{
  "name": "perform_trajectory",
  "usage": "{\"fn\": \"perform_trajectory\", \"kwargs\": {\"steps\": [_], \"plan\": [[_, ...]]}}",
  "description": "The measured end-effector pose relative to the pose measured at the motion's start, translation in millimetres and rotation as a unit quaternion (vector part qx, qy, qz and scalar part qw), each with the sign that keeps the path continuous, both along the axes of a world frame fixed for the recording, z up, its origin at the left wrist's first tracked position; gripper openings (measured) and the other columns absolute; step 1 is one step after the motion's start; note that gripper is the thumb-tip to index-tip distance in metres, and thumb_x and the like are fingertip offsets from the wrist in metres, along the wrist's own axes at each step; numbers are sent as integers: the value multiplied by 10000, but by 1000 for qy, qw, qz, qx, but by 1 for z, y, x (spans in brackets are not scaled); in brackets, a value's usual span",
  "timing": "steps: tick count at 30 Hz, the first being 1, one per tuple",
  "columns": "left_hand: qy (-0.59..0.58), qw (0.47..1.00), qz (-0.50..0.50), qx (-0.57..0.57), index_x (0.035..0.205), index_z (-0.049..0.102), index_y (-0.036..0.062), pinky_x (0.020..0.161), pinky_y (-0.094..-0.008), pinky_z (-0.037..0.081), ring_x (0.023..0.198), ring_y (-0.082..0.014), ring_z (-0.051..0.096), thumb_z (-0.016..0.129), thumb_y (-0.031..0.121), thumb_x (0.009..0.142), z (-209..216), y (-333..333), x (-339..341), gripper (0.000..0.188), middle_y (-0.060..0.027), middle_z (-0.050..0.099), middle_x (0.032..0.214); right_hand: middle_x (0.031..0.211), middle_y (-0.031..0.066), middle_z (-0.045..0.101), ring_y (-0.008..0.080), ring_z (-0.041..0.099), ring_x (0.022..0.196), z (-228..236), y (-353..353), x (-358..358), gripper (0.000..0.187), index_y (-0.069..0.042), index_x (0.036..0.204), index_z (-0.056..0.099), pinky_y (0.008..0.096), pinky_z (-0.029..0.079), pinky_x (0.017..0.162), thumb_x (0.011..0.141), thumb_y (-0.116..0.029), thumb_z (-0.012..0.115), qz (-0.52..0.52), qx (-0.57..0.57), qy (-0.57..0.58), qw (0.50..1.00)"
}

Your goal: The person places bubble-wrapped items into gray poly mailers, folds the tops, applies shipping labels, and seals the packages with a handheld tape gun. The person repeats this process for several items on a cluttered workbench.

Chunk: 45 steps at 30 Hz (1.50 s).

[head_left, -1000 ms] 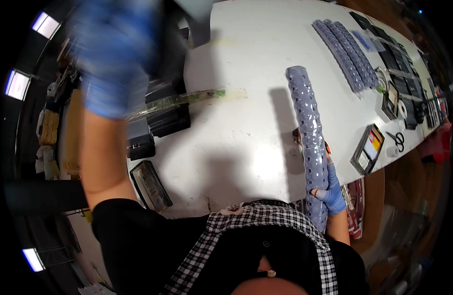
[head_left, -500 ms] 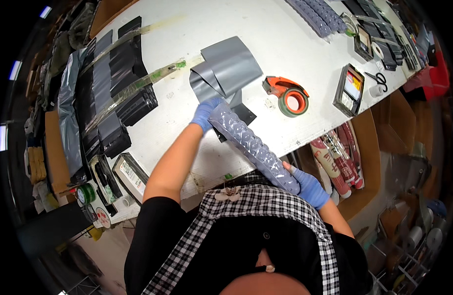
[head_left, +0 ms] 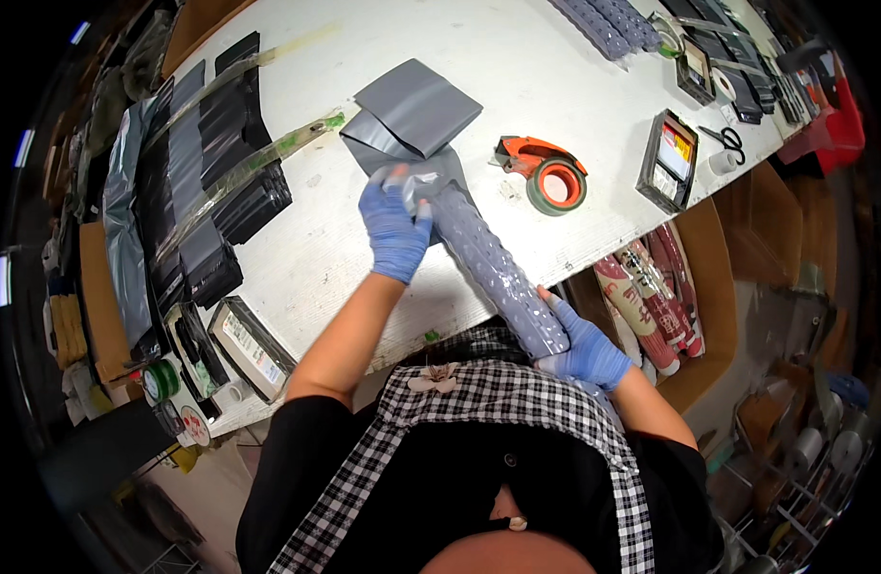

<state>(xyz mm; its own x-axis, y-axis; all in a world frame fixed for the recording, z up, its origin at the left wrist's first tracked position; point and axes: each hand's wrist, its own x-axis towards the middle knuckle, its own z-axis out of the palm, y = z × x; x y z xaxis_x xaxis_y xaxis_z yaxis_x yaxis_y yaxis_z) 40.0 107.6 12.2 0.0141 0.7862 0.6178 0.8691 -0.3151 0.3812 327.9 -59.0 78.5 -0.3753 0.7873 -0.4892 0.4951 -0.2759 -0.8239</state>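
A long roll wrapped in bluish-grey bubble wrap (head_left: 498,268) slants from the table toward my body; what lies inside is hidden. Around its near end my right hand (head_left: 589,346), in a blue glove, is closed. My left hand (head_left: 397,225), also gloved in blue, pinches the loose shiny plastic at the far end, slightly blurred by motion. Just beyond that end, a folded grey plastic mailer bag (head_left: 419,107) lies on the white table (head_left: 311,230). To its right rests an orange tape dispenser (head_left: 546,172).
Taped-down stacks of black and grey bags (head_left: 196,172) cover the table's left side. A framed box (head_left: 668,161), scissors (head_left: 729,143) and more bubble-wrapped rolls (head_left: 608,27) lie at the right and far side. Below the right edge, a cardboard box (head_left: 713,316) holds patterned rolls.
My left hand has turned and now pinches the plastic at the roll's far end, where it earlier lay against the end's side. The bubble-wrapped roll has shifted slightly; my right hand keeps its near end.
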Motion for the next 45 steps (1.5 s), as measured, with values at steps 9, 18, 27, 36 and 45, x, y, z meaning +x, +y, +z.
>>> {"fn": "perform_trajectory", "kwargs": {"steps": [9,18,27,36,45], "plan": [[-378,862,93,-324,1245,530,-38,839,-320,531,952,-236,670,580,28,871,-98,80,-65,383,-155,686,1100,1251,266,559,397,560,1167,-32,139,-123,850,-70,1519,267,428,458,984,855,-424,662,53,157,-137,977],[-350,842,79,-403,1220,572,-18,797,-354,541,866,-268,687,606,101,881,-67,71,-70,361,-151,699,1084,962,233,669,398,633,939,-92,269,-181,339,-56,1060,648,448,481,861,932,-361,574,-179,182,-75,964],[-193,722,-53,-662,1227,600,54,938,-401,507,1004,-316,660,640,116,885,0,-142,-4,350,-190,688,1072,907,230,626,423,623,890,-128,12,-27,305,-77,1056,579,489,491,778,967,-360,506,26,67,-58,996],[-114,752,-231,-607,1179,587,-22,845,-426,524,934,-385,671,651,248,860,-53,-133,-43,423,-248,688,995,1061,220,611,373,624,961,-92,40,-66,413,-5,1163,540,422,488,857,897,-299,657,124,98,-21,987],[-135,654,-246,-703,1245,591,1,957,-419,495,1042,-315,651,682,340,864,-2,-110,10,518,-205,686,1112,1252,240,588,328,596,1149,-20,72,-66,1038,42,1445,269,375,464,999,696,-386,845,-70,-168,23,983]]}}
